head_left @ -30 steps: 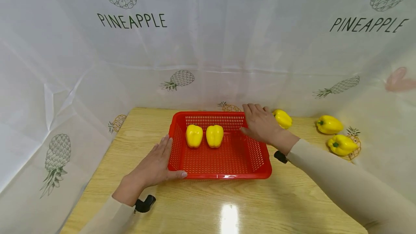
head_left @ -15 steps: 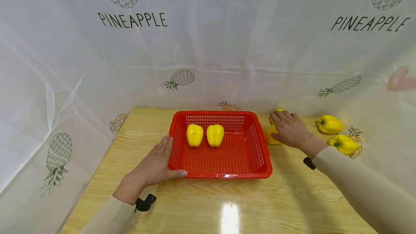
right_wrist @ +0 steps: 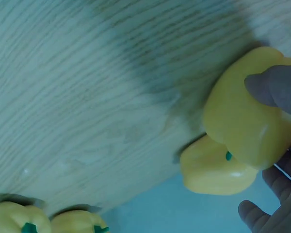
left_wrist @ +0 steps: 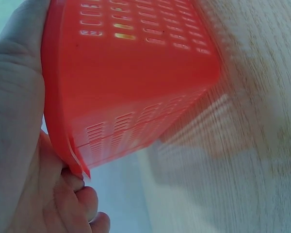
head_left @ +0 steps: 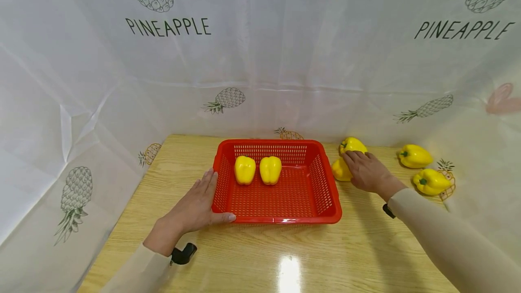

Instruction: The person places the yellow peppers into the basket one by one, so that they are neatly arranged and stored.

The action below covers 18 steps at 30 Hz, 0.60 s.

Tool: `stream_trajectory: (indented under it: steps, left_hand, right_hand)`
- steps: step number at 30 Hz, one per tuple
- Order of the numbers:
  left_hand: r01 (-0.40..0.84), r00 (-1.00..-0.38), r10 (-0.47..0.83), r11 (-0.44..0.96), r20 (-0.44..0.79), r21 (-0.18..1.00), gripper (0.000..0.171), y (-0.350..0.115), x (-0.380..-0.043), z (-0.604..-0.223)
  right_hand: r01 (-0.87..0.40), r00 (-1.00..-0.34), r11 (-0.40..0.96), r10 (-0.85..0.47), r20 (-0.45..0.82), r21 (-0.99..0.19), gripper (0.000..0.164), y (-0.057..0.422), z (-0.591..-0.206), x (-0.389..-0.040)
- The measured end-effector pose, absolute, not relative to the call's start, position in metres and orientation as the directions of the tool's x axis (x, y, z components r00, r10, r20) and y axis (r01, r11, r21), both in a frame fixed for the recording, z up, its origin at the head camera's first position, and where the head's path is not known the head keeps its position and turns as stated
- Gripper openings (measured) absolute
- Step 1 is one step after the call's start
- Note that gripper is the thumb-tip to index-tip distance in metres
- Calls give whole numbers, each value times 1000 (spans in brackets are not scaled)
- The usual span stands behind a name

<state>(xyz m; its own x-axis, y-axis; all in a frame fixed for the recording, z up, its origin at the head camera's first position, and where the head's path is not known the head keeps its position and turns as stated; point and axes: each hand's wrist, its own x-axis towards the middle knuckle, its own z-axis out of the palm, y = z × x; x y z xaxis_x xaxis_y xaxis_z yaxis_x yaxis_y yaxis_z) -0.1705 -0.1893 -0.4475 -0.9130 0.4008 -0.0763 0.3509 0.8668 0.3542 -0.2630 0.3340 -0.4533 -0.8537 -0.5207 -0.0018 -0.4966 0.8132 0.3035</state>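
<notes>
- A pineapple-print sheet (head_left: 309,71) backs the wooden table (head_left: 240,257), behind the red basket (head_left: 285,220).
- In the basket: two yellow peppers (head_left: 245,171).
- Right of it: a rear pepper (head_left: 352,145), just behind the gripped pepper (head_left: 341,170); farther right, two more peppers (head_left: 415,156).
- Right hand (head_left: 369,172), beside the basket, grips that nearer pepper, finger placement partly hidden.
- Left hand (head_left: 191,208) holds the basket's near-left corner.

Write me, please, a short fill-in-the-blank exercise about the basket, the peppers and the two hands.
1. The basket is ____ in colour.
2. Inside it there are exactly ____ peppers.
3. Outside it there are exactly ____ other peppers.
4. The left hand touches the basket, while the right hand holds a ____.

Missing words: red; two; four; pepper.
</notes>
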Motion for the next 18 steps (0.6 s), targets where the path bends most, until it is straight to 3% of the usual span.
stream_trajectory:
  steps: [13,18]
  left_hand:
    - [331,-917,388,870,-95,366,138,-188,-170,-450]
    - [332,-916,391,869,-96,366,138,-189,-171,-450]
  right_hand:
    - [-446,-873,844,-484,65,298,61,342,-465,-258]
    - [-373,-903,877,-418,99,302,73,348,-464,-247]
